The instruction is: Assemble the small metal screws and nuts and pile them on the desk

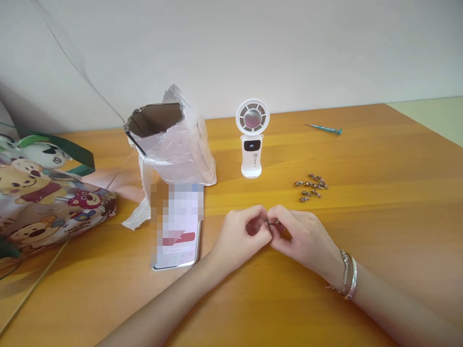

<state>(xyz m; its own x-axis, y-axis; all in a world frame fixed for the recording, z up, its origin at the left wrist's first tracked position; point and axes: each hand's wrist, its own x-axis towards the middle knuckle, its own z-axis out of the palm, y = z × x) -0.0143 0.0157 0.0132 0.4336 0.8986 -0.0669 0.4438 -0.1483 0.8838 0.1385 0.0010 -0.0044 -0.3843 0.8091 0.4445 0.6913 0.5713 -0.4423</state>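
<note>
Wooden table (379,231): printed tote bag (43,202) far left, plastic-wrapped cardboard box (170,149) behind a phone (177,246), white handheld fan (251,137) beside them. Left hand (240,238) and right hand (300,238) pinch a small dark metal piece (271,222) between their fingertips, near a heap of metal fittings (311,187); teal screwdriver (323,128) farther back.

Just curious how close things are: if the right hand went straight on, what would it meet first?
The right hand points at the small dark metal piece at its fingertips, backed closely by the left hand, so that piece comes first, though depth is unclear.
</note>
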